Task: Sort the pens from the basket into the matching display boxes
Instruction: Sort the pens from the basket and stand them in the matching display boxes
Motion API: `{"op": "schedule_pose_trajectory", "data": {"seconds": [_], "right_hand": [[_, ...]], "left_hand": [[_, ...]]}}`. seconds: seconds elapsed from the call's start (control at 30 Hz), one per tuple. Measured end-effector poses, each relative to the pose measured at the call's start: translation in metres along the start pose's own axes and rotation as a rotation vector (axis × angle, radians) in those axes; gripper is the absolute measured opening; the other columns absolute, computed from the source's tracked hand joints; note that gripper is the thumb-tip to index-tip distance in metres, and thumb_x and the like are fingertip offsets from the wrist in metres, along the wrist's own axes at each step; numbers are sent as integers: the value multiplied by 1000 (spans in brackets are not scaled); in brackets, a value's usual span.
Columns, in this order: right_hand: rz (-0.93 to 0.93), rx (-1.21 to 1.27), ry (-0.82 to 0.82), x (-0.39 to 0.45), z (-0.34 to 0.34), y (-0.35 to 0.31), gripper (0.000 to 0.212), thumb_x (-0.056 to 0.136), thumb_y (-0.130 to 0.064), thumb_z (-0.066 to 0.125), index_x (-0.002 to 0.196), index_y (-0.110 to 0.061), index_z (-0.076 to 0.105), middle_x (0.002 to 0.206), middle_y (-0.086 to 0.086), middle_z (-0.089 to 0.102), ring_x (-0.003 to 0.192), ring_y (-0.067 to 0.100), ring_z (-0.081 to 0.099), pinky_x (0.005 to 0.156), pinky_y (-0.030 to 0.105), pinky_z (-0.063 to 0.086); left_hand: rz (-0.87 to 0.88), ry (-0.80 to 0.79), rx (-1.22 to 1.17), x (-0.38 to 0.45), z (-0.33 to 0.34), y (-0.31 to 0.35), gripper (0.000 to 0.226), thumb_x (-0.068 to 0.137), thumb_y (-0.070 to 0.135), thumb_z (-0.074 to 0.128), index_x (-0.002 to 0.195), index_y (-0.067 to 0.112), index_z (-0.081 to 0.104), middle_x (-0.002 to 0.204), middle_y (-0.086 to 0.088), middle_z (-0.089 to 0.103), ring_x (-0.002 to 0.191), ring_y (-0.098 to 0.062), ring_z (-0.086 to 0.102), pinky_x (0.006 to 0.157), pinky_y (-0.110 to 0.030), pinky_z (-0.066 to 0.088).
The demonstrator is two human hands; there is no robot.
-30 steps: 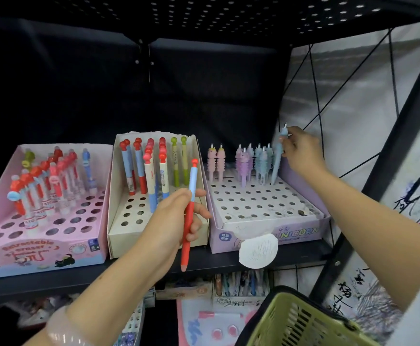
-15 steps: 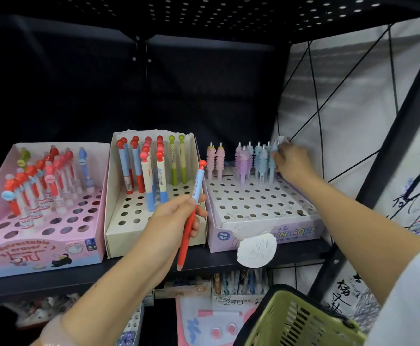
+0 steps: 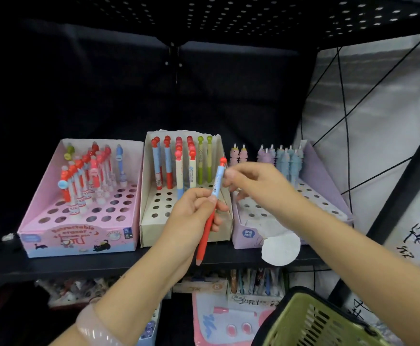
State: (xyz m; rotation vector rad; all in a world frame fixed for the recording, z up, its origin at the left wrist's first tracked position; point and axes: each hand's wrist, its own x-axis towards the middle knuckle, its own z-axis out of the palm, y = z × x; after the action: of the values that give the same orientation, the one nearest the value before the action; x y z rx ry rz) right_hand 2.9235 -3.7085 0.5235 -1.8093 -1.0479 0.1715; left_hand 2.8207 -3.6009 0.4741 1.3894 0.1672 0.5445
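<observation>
left hand grips red-blue pen mid-barrel, in front of cream box; right hand reaching for its top, fingers loosely curled, empty; next imo: drop it into free hole in cream box

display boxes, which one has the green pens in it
The cream middle display box, between the pink box and the purple box. Two green pens stand at its back right.

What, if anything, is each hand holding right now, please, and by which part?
The left hand pinches the red-and-blue pen mid-barrel. The right hand reaches toward its top; contact cannot be told.
</observation>
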Motion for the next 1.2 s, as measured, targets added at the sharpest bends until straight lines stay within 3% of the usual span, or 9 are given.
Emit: {"op": "schedule_pose_trajectory", "data": {"seconds": [0.17,0.27,0.37,0.43,0.57,0.67,0.9,1.07,1.2], "right_hand": [[16,146,17,8,30,-26,11,93,-17,54,85,-17,62,72,-4,64,64,2,59,61,17,51],[-87,187,166,22,36,-49,6,93,-13,53,88,-15,55,68,-2,66,59,3,62,58,17,51],[-232,70,303,40,39,-73,11,90,-14,56,85,-22,50,69,6,69,62,12,66,58,20,54],[-264,-80,356,54,47,-82,17,88,-16,58,81,-27,46,65,3,66,58,8,62,51,11,47],[-147,-411,243,79,69,-80,7,85,-17,55,87,-18,49,67,-3,62,62,13,58,59,28,48],[-100,-464,184,87,79,-74,8,87,-19,57,90,-17,49,69,-4,59,64,12,56,55,27,41],[-75,-548,159,91,78,-80,16,89,-19,55,101,-8,55,85,9,66,80,25,64,76,42,53],[-34,-726,87,90,82,-76,12,89,-25,56,91,-15,51,87,3,65,87,23,61,79,33,42],[-53,-680,99,90,86,-72,32,89,-29,58,118,-17,50,98,-2,66,93,17,59,84,32,45]], "left_hand": [[62,58,26,-10,-21,12,8,96,13,47,98,16,54,76,7,73,68,-6,68,58,-15,51],[182,136,255,-17,-51,20,14,94,19,49,98,31,56,84,21,70,79,9,63,62,-3,44],[277,201,453,-25,-81,28,24,94,18,48,96,40,57,95,24,63,91,20,53,71,1,39],[285,235,543,-27,-98,28,27,94,16,47,100,41,56,105,30,56,102,14,51,80,-4,36],[274,234,618,-31,-116,26,32,94,14,46,109,43,49,109,28,51,113,-2,48,88,-14,33],[266,180,655,-33,-120,26,35,94,15,47,109,47,45,115,24,50,117,-4,45,96,-22,32],[271,162,581,-35,-123,29,40,93,12,46,99,52,45,110,30,51,109,5,48,92,-16,33],[273,152,537,-36,-123,27,40,93,10,47,100,50,46,112,26,53,108,12,47,86,-7,35],[271,143,541,-39,-124,28,39,94,11,47,101,50,46,112,26,54,105,15,47,83,-4,36]]}}
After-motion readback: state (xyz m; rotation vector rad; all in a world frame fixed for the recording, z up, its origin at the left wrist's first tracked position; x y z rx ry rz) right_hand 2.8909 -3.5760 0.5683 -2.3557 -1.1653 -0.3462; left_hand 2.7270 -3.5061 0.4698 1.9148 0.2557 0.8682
